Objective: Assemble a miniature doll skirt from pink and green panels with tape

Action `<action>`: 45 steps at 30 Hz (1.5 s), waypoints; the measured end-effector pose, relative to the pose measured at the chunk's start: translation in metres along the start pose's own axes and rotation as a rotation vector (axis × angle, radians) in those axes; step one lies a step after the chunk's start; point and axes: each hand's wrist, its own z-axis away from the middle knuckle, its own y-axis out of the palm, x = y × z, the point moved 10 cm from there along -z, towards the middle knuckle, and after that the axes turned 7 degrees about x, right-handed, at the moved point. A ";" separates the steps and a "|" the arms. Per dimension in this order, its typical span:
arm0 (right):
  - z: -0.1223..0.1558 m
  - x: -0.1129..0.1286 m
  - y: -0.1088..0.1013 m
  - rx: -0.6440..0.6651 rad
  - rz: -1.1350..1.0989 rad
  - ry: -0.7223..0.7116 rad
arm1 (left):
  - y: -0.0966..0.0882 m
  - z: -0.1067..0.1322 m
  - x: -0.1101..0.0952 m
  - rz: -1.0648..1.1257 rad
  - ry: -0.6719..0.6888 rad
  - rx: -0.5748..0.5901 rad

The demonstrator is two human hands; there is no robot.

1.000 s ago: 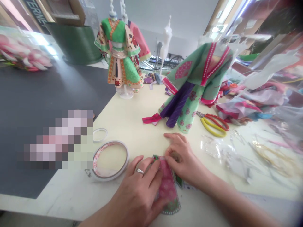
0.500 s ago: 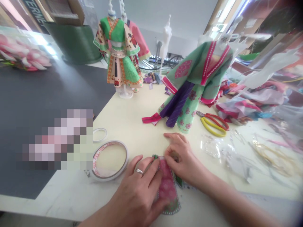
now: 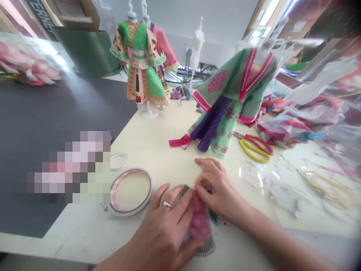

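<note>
Pink-and-green cloth piece (image 3: 200, 222) lies on the tabletop (image 3: 158, 150), long axis running away from me, near end slanting slightly right; both hands touch it, so neither is nearer. I've got the right hand (image 3: 216, 184) pinching its far end, left hand (image 3: 166, 220) over its left side, can't tell if gripping or just pressing. Tape roll (image 3: 113, 194) sits just left, dressed mannequin (image 3: 239, 84) beyond.
</note>
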 end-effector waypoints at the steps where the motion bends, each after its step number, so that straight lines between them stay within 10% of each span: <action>1: 0.000 0.000 0.000 -0.003 0.002 -0.001 | 0.000 0.000 0.000 -0.004 0.003 0.000; 45: 0.001 -0.001 -0.003 -0.034 0.019 0.026 | 0.001 -0.004 -0.001 0.039 -0.029 0.090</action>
